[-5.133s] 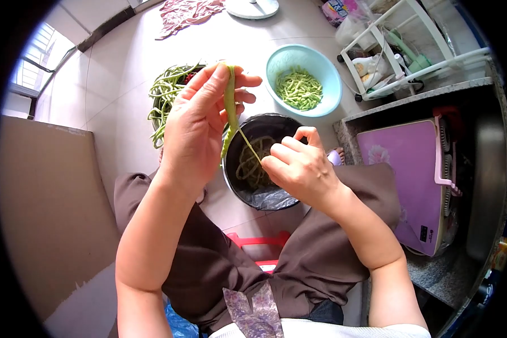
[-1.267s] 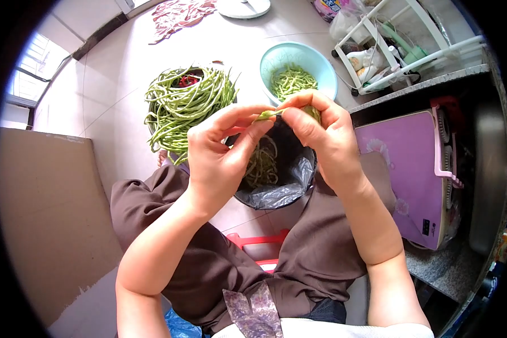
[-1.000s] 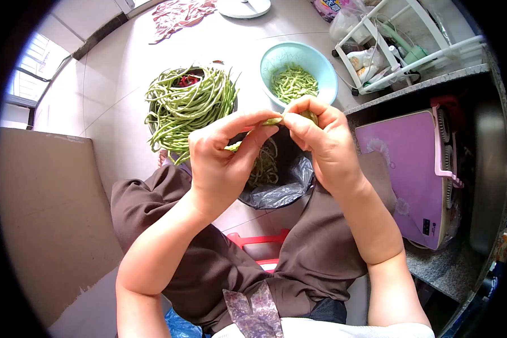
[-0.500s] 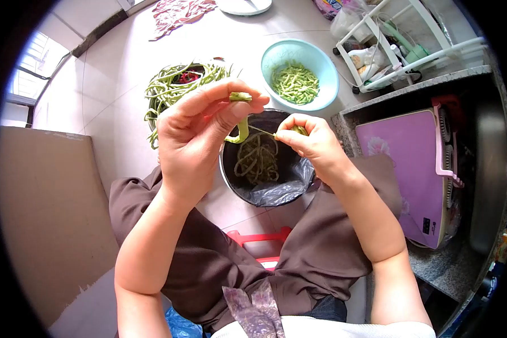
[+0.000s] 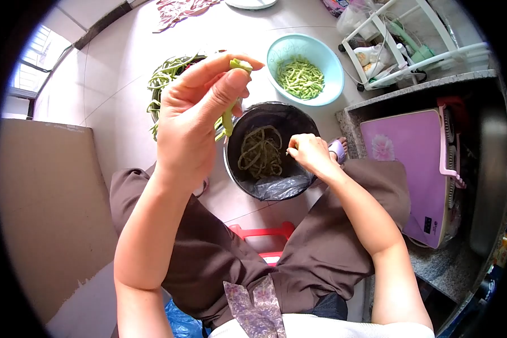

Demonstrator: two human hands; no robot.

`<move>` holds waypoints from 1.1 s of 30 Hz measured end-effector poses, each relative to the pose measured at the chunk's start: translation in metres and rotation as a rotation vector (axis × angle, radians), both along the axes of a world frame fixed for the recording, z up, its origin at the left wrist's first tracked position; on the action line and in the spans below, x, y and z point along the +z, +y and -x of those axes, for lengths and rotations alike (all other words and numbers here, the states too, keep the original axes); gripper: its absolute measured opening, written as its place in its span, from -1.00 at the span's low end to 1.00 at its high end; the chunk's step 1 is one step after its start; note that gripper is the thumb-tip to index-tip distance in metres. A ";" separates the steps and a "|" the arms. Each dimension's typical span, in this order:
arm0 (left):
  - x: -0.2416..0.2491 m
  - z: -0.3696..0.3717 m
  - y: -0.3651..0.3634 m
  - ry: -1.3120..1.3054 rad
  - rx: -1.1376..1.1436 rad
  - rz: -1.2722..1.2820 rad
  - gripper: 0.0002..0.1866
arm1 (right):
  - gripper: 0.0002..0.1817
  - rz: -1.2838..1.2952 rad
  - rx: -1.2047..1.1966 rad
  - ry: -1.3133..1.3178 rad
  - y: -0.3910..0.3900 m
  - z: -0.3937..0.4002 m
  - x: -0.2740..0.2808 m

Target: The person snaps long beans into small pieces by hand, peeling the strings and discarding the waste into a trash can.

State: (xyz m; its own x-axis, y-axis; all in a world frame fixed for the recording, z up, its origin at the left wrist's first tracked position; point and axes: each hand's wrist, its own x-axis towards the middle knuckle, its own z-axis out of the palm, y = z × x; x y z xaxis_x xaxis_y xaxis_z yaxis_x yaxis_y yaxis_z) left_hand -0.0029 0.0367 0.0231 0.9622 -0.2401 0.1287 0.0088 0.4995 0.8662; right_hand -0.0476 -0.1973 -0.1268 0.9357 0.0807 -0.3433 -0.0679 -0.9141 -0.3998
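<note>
My left hand (image 5: pixel 194 110) is raised left of the bin and pinches a green long bean (image 5: pixel 227 123). One cut end pokes up above the thumb and the other hangs below the palm. Over the right side of the black-lined bin (image 5: pixel 292 119) is my right hand (image 5: pixel 311 153), fingertips pressed together; whatever they hold is too small to make out. Limp bean scraps and strings (image 5: pixel 260 152) lie in the bin. Behind my left hand, whole long beans (image 5: pixel 162 79) are heaped, partly hidden. A light blue basin (image 5: pixel 333 84) holds short bean pieces (image 5: pixel 301 79).
A pink-red stool (image 5: pixel 259 232) shows between my knees. To the right, a stone-edged shelf holds a purple panel (image 5: pixel 403 169), with a white wheeled rack (image 5: pixel 388 62) farther back. At left stands a brown board (image 5: pixel 48 186). A patterned cloth (image 5: pixel 180 12) lies on the floor.
My right hand has moved down and right, away from my left hand, and the thin string between them is gone. My left hand has risen slightly with the bean.
</note>
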 end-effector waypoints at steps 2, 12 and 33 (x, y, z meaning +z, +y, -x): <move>0.001 0.001 -0.001 0.021 0.021 -0.017 -0.77 | -0.87 0.063 0.060 0.061 -0.001 -0.002 0.000; 0.003 0.003 -0.006 0.048 0.031 -0.136 -0.67 | -0.83 0.076 0.106 -0.065 0.005 -0.013 0.024; -0.003 0.006 -0.028 0.047 -0.388 -0.375 -0.42 | -0.78 -0.669 0.272 -0.661 0.010 -0.010 0.156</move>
